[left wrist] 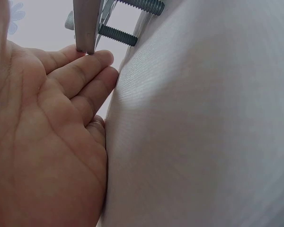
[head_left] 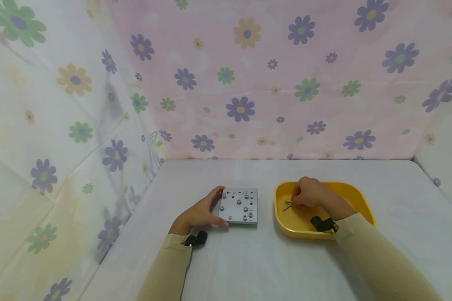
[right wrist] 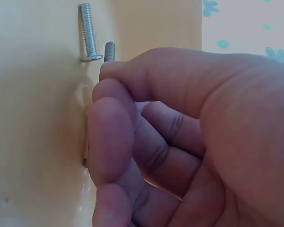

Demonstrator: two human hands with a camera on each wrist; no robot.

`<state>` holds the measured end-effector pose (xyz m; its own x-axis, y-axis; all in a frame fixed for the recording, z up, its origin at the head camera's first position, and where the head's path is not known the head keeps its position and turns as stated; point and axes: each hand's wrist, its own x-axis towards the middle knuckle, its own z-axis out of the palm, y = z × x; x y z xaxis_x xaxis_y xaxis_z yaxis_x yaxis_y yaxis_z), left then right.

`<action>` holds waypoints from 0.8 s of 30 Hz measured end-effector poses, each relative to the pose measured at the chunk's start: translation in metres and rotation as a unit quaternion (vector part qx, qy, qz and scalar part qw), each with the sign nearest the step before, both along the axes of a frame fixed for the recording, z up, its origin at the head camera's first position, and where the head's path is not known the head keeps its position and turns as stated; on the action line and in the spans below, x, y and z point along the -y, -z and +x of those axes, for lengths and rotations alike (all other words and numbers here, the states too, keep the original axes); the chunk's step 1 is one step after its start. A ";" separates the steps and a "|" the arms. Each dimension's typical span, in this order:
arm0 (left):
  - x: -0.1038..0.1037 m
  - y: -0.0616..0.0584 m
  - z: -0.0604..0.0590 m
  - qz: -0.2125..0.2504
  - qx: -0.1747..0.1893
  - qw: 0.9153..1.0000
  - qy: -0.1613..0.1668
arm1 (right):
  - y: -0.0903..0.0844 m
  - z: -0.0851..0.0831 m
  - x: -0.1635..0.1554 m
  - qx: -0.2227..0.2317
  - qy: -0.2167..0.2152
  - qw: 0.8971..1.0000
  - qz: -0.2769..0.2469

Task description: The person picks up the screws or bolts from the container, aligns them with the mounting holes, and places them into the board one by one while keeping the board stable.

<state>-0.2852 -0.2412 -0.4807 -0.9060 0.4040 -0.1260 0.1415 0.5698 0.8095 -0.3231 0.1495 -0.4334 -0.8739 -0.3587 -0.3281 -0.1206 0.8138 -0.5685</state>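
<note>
A square silver metal plate [head_left: 233, 212] with holes and several socket-head bolts [head_left: 239, 202] lies in front of me. My left hand [head_left: 199, 214] holds it at its left side, thumb at the near corner and fingers at the far one. Threaded bolt shanks [left wrist: 118, 35] stick out below the plate in the left wrist view, and fingertips meet the plate's edge [left wrist: 87, 28]. Inside the yellow tray [head_left: 299, 233], my right hand [head_left: 309, 193] pinches a bolt [right wrist: 110, 51] between thumb and fingertips; most of it is hidden. Another bolt [right wrist: 89, 33] lies close by.
The tray stands to the right of the plate on a white-covered table [head_left: 233, 267]. A flower-patterned cloth [head_left: 211, 96] hangs behind and at the sides. Small black wrist cameras [head_left: 196, 238] sit at both cuffs, the right one overlapping the tray.
</note>
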 end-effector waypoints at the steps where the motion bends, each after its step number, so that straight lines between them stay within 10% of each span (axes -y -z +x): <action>1: 0.000 0.000 0.000 -0.001 0.001 1.000 0.000 | -0.001 0.001 0.000 0.000 0.000 1.000 -0.001; 24: 0.000 0.001 -0.001 0.004 -0.003 1.000 0.006 | -0.027 0.007 0.002 -0.020 -0.002 0.999 -0.046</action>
<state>-0.2857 -0.2416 -0.4813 -0.9021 0.4154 -0.1171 0.1534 0.5623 0.8126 -0.3161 0.1480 -0.4061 -0.8846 -0.3887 -0.2577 -0.1476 0.7574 -0.6360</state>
